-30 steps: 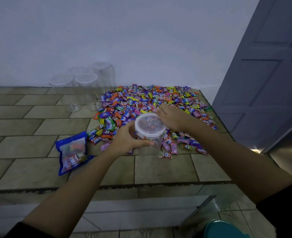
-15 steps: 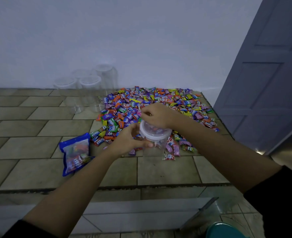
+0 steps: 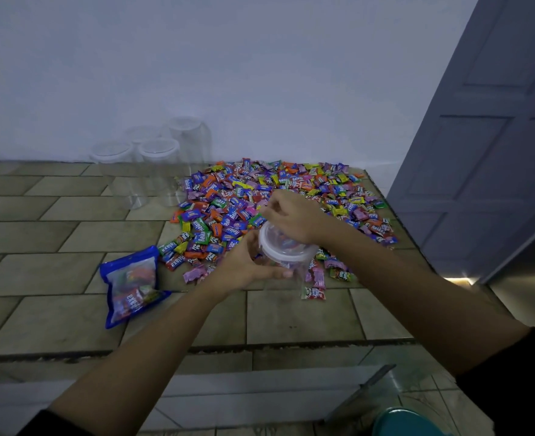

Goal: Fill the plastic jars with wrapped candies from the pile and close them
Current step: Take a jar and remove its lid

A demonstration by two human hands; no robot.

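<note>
Nearest, a teal round thing (image 3: 408,423) shows at the bottom edge over pale floor tiles. Beyond it lies the brown-tiled desk (image 3: 291,316). Above its front part the left hand (image 3: 247,265) curls round the side of a clear plastic jar (image 3: 297,272) with candies inside, while the right hand (image 3: 291,215) grips the far rim of its white lid (image 3: 283,250). A blue candy bag (image 3: 132,284) lies to the left. Behind the jar spreads the candy pile (image 3: 291,187). Empty jars (image 3: 159,158) stand by the white wall (image 3: 228,73), and a grey door (image 3: 496,152) is on the right.
</note>
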